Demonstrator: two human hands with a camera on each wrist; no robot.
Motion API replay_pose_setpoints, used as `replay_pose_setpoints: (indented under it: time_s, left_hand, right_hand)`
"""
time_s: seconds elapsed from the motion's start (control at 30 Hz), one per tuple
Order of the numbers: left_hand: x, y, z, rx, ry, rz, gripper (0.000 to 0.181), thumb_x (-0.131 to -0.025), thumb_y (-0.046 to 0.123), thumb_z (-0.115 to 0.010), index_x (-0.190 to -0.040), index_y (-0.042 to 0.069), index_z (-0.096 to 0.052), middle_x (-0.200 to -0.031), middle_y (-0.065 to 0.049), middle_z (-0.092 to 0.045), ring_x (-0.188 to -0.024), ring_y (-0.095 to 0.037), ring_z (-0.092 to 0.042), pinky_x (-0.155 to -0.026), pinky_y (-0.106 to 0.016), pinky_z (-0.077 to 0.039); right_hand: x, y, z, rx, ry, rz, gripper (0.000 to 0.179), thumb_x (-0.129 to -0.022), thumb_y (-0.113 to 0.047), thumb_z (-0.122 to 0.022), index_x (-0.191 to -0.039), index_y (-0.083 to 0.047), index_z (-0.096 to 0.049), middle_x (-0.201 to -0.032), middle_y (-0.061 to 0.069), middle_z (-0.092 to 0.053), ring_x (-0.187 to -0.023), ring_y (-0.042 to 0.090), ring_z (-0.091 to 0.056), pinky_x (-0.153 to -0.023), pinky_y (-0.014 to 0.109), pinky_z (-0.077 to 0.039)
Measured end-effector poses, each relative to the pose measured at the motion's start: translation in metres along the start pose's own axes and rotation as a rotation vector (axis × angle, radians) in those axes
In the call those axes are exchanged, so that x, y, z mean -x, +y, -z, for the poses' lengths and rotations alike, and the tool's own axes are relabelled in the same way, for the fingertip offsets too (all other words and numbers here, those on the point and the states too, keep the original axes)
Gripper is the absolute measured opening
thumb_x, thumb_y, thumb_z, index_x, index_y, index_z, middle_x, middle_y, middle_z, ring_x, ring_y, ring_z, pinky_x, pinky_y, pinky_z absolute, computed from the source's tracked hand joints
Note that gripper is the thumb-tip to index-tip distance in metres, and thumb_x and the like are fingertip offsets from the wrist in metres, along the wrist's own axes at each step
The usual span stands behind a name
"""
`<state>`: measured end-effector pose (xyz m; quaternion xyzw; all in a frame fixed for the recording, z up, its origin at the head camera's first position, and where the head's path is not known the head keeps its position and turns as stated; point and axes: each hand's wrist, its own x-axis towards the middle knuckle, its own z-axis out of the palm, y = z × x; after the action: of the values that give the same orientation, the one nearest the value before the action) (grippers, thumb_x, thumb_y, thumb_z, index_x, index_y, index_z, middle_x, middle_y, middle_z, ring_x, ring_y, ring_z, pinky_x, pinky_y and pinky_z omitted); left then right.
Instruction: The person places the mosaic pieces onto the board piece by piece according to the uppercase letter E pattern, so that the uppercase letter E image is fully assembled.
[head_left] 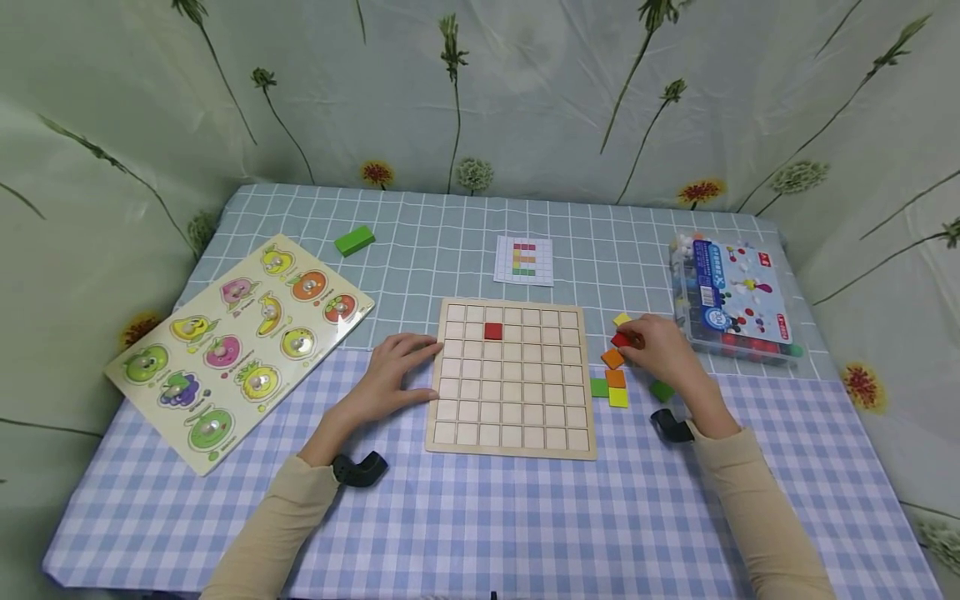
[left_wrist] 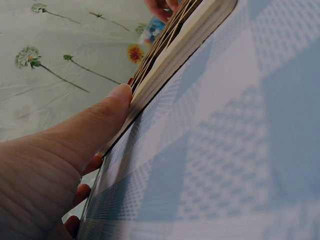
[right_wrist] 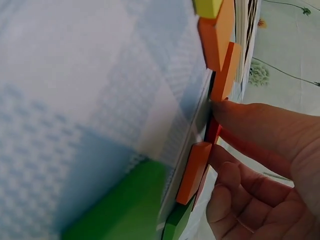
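**Red tile (head_left: 619, 340) pinched by the right hand (head_left: 660, 350), wooden grid board (head_left: 510, 448) touched by the left hand (head_left: 386, 375)**

In the head view, the grid board was set between the two hands, with one red square (head_left: 492, 331) seated in a cell. The left hand's fingers were spread along its near side of the board, and nothing was grasped by them. A printed pattern card (head_left: 523, 275) was placed beyond both hands. Just on the board side of the right hand, a yellow tile (head_left: 618, 398) was seen beside an orange tile (head_left: 615, 379). The step in hand was judged to be the picking of a tile; a clean lift, without neighbours being nudged, seemed to be called for.

In the left wrist view, the thumb (left_wrist: 100, 115) was shown against the board's side edge, whose thickness could not be judged from above.

In the right wrist view, the red tile was shown between thumb and finger, the grip nearly closed. A further orange block (right_wrist: 194, 172) was revealed beneath the finger, apparently hidden by the hand in the head view. Whether the red tile was lifted could not be told.
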<state>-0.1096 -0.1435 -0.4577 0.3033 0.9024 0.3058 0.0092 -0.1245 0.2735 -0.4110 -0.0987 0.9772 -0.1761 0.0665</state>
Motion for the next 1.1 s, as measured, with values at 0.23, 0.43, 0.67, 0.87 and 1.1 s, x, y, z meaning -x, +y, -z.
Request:
replay_pose_setpoints:
  time_s: [0.23, 0.43, 0.67, 0.87, 1.1]
  left_hand:
    - [0.001, -0.002, -0.001, 0.002, 0.002, -0.008, 0.070, -0.075, 0.032, -0.077, -0.136, 0.011, -0.050, -0.137, -0.010, -0.049, -0.127, -0.031, -0.036, -0.103, -0.056, -0.025]
    - [0.001, -0.003, -0.001, 0.003, -0.012, 0.006, 0.070, -0.076, 0.034, -0.076, -0.136, 0.011, -0.050, -0.138, -0.010, -0.048, -0.128, -0.030, -0.035, -0.104, -0.055, -0.024]
    - [0.000, -0.003, -0.001, 0.007, -0.020, 0.011, 0.070, -0.076, 0.034, -0.076, -0.137, 0.012, -0.049, -0.138, -0.009, -0.048, -0.128, -0.030, -0.035, -0.104, -0.054, -0.024]
    - [-0.001, -0.004, -0.001, 0.007, -0.023, 0.018, 0.070, -0.076, 0.034, -0.076, -0.137, 0.012, -0.049, -0.138, -0.009, -0.048, -0.129, -0.030, -0.035, -0.105, -0.054, -0.023]
    - [-0.001, -0.003, -0.001, 0.012, -0.024, 0.018, 0.069, -0.077, 0.035, -0.075, -0.137, 0.012, -0.049, -0.138, -0.009, -0.048, -0.129, -0.029, -0.035, -0.105, -0.054, -0.023]
  right_hand:
    - [-0.005, -0.005, -0.002, 0.025, 0.072, 0.076, 0.027, -0.082, -0.010, -0.069, -0.106, 0.001, -0.068, -0.090, 0.018, -0.064, -0.070, 0.022, -0.049, -0.062, 0.030, -0.040]
    - [-0.010, -0.014, -0.004, -0.003, 0.090, 0.112, 0.028, -0.082, -0.008, -0.068, -0.108, 0.000, -0.068, -0.094, 0.016, -0.065, -0.072, 0.022, -0.051, -0.064, 0.031, -0.044]
    - [-0.021, -0.032, -0.008, -0.011, 0.120, 0.226, 0.027, -0.082, -0.009, -0.070, -0.108, -0.001, -0.068, -0.095, 0.015, -0.064, -0.070, 0.021, -0.053, -0.062, 0.032, -0.044]
    - [-0.030, -0.053, -0.012, -0.033, 0.100, 0.265, 0.028, -0.083, -0.010, -0.069, -0.109, -0.002, -0.068, -0.099, 0.014, -0.064, -0.077, 0.023, -0.056, -0.067, 0.035, -0.047]
    - [-0.040, -0.074, -0.016, -0.024, 0.036, 0.243, 0.029, -0.085, -0.013, -0.067, -0.112, -0.004, -0.068, -0.104, 0.013, -0.064, -0.088, 0.024, -0.058, -0.074, 0.037, -0.051]
